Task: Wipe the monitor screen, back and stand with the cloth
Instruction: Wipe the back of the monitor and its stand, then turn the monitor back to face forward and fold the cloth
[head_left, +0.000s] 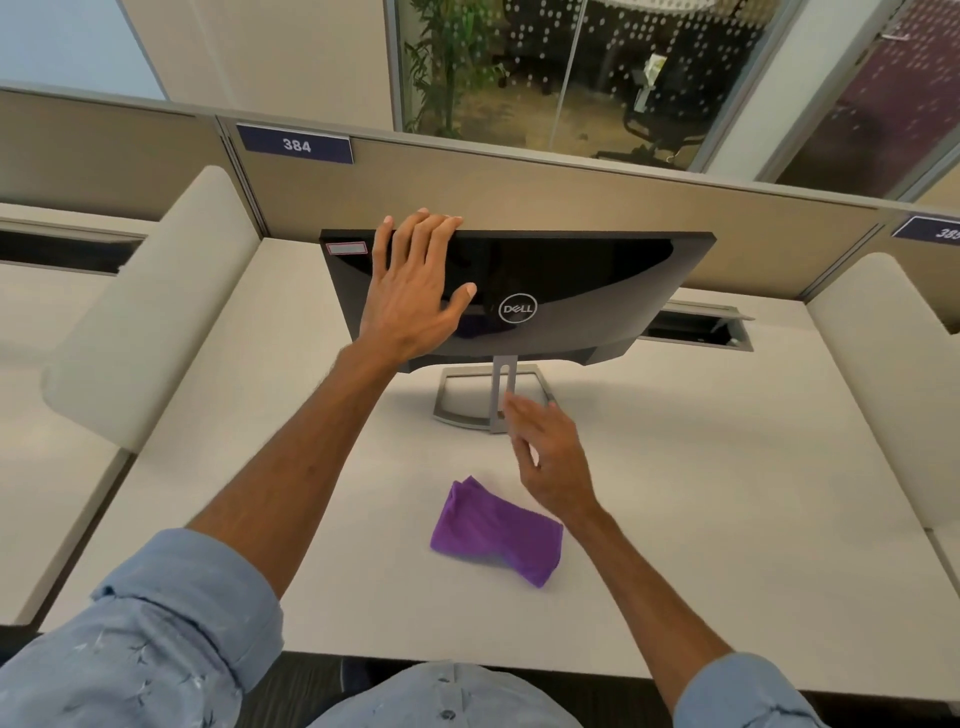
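Left hand (415, 301) flat, fingers straight, on the DELL monitor (571, 291) back at its top edge. My right hand (550, 457) open, empty, beside the stand (467, 410). Cloth (496, 530) mid-table (727, 519), nearer front edge. Partition tag (296, 145): 384.

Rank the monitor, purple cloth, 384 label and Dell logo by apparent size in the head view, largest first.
1. monitor
2. purple cloth, though it lies nearer the camera
3. 384 label
4. Dell logo
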